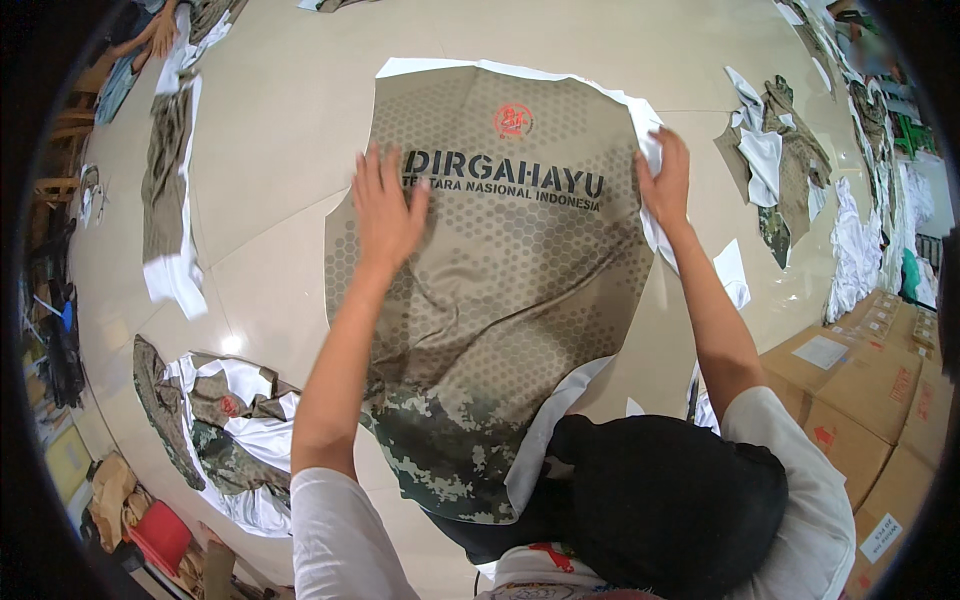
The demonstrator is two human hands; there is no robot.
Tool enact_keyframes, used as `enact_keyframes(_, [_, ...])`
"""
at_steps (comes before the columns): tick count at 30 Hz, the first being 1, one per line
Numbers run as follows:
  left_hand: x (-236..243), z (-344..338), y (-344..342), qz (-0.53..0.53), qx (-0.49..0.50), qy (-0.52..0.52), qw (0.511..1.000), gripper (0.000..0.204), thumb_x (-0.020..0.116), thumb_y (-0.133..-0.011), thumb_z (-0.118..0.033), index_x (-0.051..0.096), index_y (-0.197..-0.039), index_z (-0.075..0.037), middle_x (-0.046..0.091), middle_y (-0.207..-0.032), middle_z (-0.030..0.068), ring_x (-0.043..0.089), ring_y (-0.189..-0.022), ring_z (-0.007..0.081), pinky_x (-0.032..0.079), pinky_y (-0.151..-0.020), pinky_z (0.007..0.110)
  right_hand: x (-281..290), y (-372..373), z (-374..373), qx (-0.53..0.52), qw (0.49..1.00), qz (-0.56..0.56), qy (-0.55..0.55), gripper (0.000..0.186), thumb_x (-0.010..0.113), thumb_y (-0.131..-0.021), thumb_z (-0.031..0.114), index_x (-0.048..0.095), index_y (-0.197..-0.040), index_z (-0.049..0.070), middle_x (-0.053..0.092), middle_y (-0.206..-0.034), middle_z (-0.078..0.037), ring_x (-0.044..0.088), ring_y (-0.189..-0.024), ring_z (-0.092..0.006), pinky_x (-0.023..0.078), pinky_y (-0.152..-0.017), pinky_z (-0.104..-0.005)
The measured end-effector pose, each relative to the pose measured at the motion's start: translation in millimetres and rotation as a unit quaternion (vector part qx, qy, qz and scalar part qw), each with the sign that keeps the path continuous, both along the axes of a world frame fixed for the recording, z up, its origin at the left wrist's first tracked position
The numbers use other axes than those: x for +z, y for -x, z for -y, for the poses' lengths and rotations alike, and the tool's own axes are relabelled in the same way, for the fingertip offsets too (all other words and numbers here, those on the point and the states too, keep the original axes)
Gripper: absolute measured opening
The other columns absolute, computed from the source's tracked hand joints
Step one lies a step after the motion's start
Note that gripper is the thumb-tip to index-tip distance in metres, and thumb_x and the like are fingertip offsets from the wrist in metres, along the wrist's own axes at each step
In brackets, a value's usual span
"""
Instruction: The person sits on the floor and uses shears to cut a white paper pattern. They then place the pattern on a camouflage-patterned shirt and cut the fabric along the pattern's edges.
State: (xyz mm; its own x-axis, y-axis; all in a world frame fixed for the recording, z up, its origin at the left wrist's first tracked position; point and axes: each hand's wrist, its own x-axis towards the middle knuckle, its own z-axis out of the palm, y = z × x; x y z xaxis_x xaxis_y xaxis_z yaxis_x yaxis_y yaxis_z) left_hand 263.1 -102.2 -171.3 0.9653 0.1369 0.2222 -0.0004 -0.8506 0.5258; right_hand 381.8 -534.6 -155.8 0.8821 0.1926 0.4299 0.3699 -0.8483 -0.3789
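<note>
A large cut garment panel (500,240) lies spread on the pale tiled floor in front of me. It is brown with a hexagon pattern, dark lettering and a red emblem near its top, turning to green camouflage at the lower end. White borders show along its top and right side, and creases run through its middle. My left hand (388,210) rests flat on the upper left part, fingers spread, beside the lettering. At the upper right edge my right hand (667,180) touches the white border, thumb apart from the slightly bent fingers.
Crumpled camouflage and white pieces (235,430) lie at lower left, more cloth pieces (785,160) at right. A long brown panel (168,180) is at upper left. Cardboard boxes (850,370) stand at lower right. Another person's hand (163,30) shows at top left. Rounded black cloth (670,500) covers the lower middle.
</note>
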Motion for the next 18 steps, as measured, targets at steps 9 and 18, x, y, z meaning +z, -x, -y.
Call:
enact_keyframes(9, [-23.4,-22.1,86.0,-0.148,0.073,-0.164,0.973,0.078,0.044,-0.106,-0.057,0.02,-0.17,-0.019,0.012,-0.176,0.019,0.005,-0.16,0.0473,0.002,-0.128,0.064,-18.8,101.2,72.0,-0.042,0.988,-0.097,0.112,0.056,0.058,-0.104,0.032,0.05,-0.152,0.003,0.042,-0.159,-0.027,0.042,-0.144,-0.0443,0.03,-0.121,-0.0516])
enact_keyframes(18, [-13.8,-31.9,93.9,-0.19,0.096,-0.139,0.967,0.078,0.044,-0.107,-0.055,0.024,-0.167,-0.009,0.017,-0.174,0.022,0.011,-0.16,0.0469,0.009,-0.129,0.06,-22.8,172.2,119.2,-0.092,0.986,-0.078,0.115,0.057,0.063,-0.101,0.03,0.05,-0.149,0.001,0.045,-0.155,-0.029,0.043,-0.142,-0.0462,0.033,-0.117,-0.054])
